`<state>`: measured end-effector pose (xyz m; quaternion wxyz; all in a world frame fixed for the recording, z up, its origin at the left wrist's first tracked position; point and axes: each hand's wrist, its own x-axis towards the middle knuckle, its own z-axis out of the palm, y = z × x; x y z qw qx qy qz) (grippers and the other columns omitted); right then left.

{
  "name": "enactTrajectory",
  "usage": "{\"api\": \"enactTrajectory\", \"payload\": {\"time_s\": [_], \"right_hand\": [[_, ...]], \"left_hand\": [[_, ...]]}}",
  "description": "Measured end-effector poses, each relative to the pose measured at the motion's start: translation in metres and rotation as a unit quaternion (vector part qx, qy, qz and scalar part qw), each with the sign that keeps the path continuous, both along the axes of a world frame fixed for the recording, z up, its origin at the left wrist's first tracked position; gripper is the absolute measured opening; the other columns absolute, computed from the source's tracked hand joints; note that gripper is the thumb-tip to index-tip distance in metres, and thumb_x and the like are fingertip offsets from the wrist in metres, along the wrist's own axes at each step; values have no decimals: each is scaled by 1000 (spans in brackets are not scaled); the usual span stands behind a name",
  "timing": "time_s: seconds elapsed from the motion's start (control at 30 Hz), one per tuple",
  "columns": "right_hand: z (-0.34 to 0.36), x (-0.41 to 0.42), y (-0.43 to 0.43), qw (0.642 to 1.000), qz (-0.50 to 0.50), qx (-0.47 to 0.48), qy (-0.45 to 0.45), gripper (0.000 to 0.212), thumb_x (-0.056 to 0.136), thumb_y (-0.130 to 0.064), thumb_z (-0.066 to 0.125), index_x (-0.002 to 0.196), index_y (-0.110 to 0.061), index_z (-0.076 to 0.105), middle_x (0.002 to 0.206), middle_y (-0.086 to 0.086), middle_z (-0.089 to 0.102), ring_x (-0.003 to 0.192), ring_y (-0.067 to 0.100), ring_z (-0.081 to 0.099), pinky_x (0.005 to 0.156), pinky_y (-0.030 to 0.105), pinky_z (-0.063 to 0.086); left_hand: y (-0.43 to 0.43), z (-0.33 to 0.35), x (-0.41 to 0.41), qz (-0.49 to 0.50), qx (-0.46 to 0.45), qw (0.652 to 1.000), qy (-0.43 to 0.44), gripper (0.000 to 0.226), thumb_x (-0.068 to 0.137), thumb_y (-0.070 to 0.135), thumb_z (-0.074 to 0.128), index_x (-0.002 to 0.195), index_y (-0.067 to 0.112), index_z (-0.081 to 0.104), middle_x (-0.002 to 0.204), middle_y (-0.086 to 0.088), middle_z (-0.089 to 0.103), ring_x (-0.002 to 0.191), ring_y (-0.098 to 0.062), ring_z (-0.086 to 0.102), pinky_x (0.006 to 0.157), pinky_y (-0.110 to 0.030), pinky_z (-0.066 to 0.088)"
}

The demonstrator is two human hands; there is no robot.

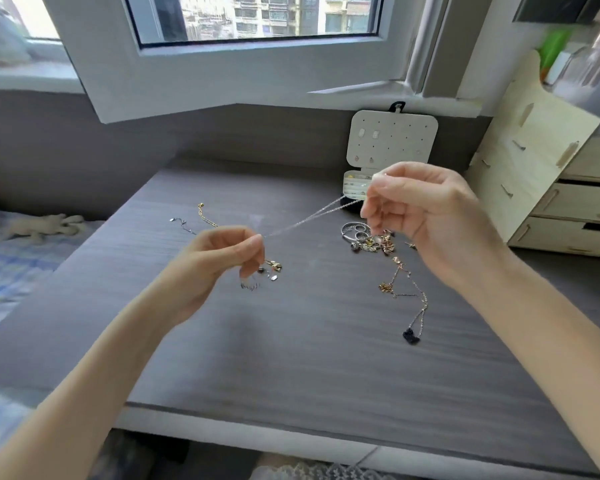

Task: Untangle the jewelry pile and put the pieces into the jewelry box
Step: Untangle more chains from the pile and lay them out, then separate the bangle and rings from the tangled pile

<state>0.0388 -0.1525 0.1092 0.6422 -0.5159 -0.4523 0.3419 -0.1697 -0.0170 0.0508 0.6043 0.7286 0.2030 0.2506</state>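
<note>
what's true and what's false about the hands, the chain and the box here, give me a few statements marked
1. The left hand and right hand pinch one silver chain stretched between them. True.
2. The box is closed. False: its lid stands open.
3. A necklace with a dark pendant lies on the desk by the right forearm. True.
4. The pile of rings and charms sits inside the box. False: it lies on the desk in front of the box.
5. A gold chain lies on the desk beyond the left hand. True.
</note>
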Motion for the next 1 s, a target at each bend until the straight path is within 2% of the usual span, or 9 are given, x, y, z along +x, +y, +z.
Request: {"api": "enactTrajectory", "payload": {"time_s": [0.13, 0.23, 0.3, 0.4, 0.53, 0.67, 0.77, 0.87, 1.0], "right_hand": [[-27, -32, 20, 981, -50, -94, -160, 16, 85, -6, 61, 71, -1, 65, 62, 10, 65, 54, 15, 55, 51, 26, 42], [-57, -57, 38, 942, -73, -138, -297, 21, 86, -15, 60, 67, -9, 66, 58, 4, 65, 51, 15, 56, 53, 24, 43], [-75, -70, 51, 911, -83, -159, -372, 20, 86, -20, 59, 72, -9, 67, 63, 1, 63, 62, 18, 58, 59, 28, 45], [-92, -83, 65, 863, -67, -179, -468, 26, 89, -27, 53, 67, -14, 55, 69, -3, 54, 78, 25, 54, 63, 30, 37], [-101, -88, 72, 802, -60, -187, -564, 28, 94, -33, 46, 72, -15, 47, 83, 5, 61, 87, 30, 56, 64, 29, 32], [-103, -81, 66, 768, -58, -179, -612, 29, 93, -44, 46, 78, -19, 48, 91, 3, 65, 92, 27, 59, 64, 29, 31], [-98, -74, 53, 767, -72, -177, -613, 30, 90, -52, 49, 85, -23, 55, 85, -2, 63, 91, 23, 59, 64, 28, 30], [-90, -57, 32, 777, -114, -178, -592, 28, 91, -50, 50, 88, -24, 62, 83, -3, 65, 87, 21, 60, 65, 27, 32], [-84, -10, -4, 766, -211, -240, -558, 23, 89, -44, 56, 84, -24, 66, 84, -4, 66, 90, 21, 60, 68, 28, 36]], "left_hand": [[36, 7, -30, 120, 81, 983, 115, 21, 91, 31, 60, 77, 18, 67, 71, 1, 48, 67, -8, 42, 57, -13, 30], [73, -1, -44, 182, 162, 946, 212, 20, 95, 25, 54, 86, 14, 68, 81, -4, 55, 74, -18, 41, 52, -19, 29], [92, -8, -49, 216, 223, 914, 263, 15, 93, 27, 57, 83, 18, 65, 76, 1, 57, 70, -18, 45, 55, -24, 31], [109, -20, -48, 226, 293, 870, 326, 6, 90, 25, 59, 87, 20, 61, 76, 8, 55, 72, -17, 50, 60, -24, 36], [120, -38, -43, 216, 310, 857, 352, 12, 85, 23, 66, 81, 22, 54, 78, 11, 55, 81, -20, 55, 68, -27, 34], [125, -47, -43, 231, 341, 840, 354, 11, 84, 30, 67, 78, 28, 57, 95, 2, 59, 101, -25, 52, 87, -34, 35], [123, -49, -39, 259, 354, 834, 334, 7, 84, 32, 67, 84, 26, 65, 108, -4, 58, 108, -27, 49, 92, -35, 31], [108, -40, -24, 269, 366, 849, 270, 6, 85, 30, 66, 83, 24, 65, 98, 1, 56, 103, -24, 51, 87, -34, 32], [71, -25, 23, 205, 362, 886, 204, 9, 85, 26, 67, 79, 20, 68, 82, 7, 56, 85, -20, 55, 78, -32, 41]]}}
